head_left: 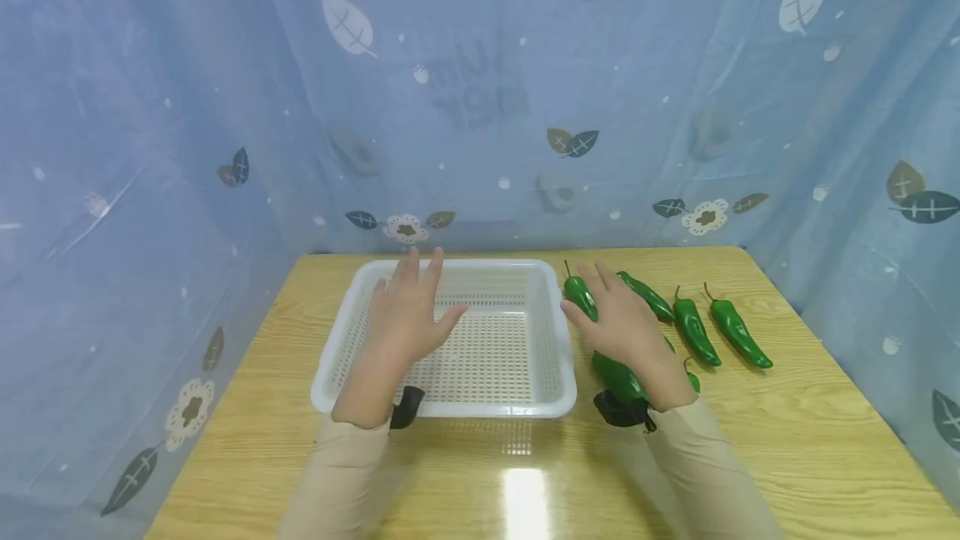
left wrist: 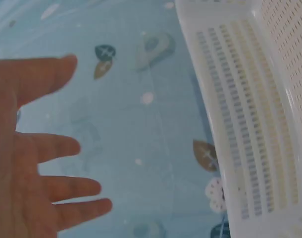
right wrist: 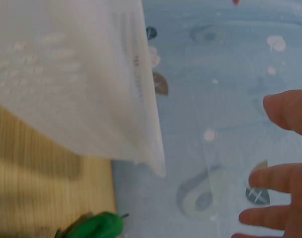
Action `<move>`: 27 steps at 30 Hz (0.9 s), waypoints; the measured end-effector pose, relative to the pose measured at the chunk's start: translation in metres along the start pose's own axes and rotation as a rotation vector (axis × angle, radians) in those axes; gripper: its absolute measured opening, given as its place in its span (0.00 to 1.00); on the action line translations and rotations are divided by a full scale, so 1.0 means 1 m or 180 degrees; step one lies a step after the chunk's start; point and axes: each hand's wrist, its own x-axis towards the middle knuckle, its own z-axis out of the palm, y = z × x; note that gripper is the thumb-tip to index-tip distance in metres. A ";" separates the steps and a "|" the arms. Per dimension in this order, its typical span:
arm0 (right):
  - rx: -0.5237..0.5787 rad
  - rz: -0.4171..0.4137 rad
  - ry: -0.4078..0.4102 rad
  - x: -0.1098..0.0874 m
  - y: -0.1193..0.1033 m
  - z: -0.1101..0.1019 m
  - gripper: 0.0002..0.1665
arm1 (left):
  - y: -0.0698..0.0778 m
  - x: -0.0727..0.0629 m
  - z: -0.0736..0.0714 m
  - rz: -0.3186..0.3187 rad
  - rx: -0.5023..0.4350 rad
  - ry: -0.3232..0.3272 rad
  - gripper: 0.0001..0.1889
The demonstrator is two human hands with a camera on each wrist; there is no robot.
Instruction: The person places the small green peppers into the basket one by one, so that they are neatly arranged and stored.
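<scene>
My left hand (head_left: 405, 315) hovers over the left part of a white plastic basket (head_left: 558, 407), fingers straight and spread, holding nothing. In the left wrist view the thumb and fingers (left wrist: 76, 188) point toward the basket's slotted wall. To the right of the basket, my right hand (head_left: 618, 319) is held above several green peppers, also with spread fingers and nothing in them. One green pepper (head_left: 580, 297) shows beyond its thumb, and a thicker one (head_left: 618, 377) lies partly hidden under the hand. The right wrist view shows the hand's fingers (right wrist: 272, 218) apart from everything.
Two long green peppers (head_left: 696, 332) (head_left: 738, 333) lie side by side at the right on the wooden table (head_left: 817, 432). Another pepper (head_left: 647, 297) lies behind the right hand. A blue patterned curtain (head_left: 495, 107) surrounds the table at the back and sides.
</scene>
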 end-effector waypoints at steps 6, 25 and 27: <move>0.0170 0.0032 0.0206 -0.010 0.022 0.001 0.44 | -0.037 -0.020 -0.005 -0.0098 -0.0251 0.0378 0.39; 0.0825 0.0332 0.0872 -0.060 0.105 0.005 0.37 | -0.152 -0.073 0.028 -0.0841 -0.2976 0.0604 0.26; 0.0875 0.0350 0.0952 -0.065 0.111 0.005 0.37 | -0.155 -0.074 0.035 -0.0991 -0.3450 0.0599 0.25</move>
